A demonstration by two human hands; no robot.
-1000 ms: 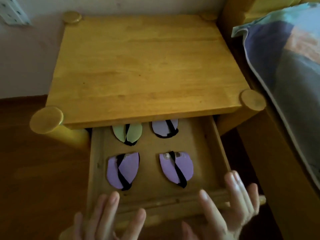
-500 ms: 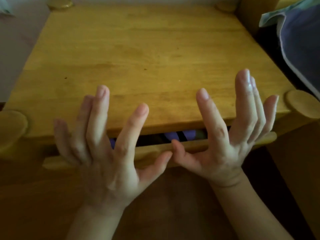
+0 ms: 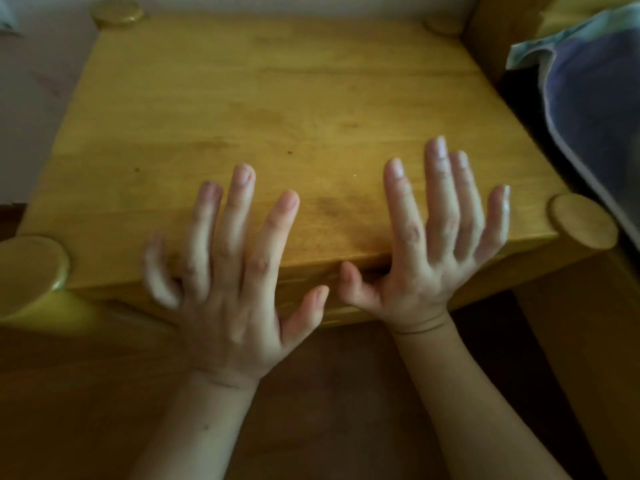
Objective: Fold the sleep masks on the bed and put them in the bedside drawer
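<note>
The wooden bedside table fills the view from above. Its drawer front sits flush under the tabletop edge, with no gap showing. The folded sleep masks are hidden inside. My left hand has its fingers spread and straight, palm against the drawer front. My right hand lies beside it, fingers straight and spread, palm at the drawer front, fingertips rising above the tabletop edge. Neither hand holds anything.
A bed with a blue and grey blanket stands close on the right, behind a wooden bed frame. Round post tops mark the table corners. A pale wall is at the left, brown floor below.
The drawer was open with several folded masks showing; both hands pushed it in, and the last narrow gap has now gone. The view has moved closer over the table.
</note>
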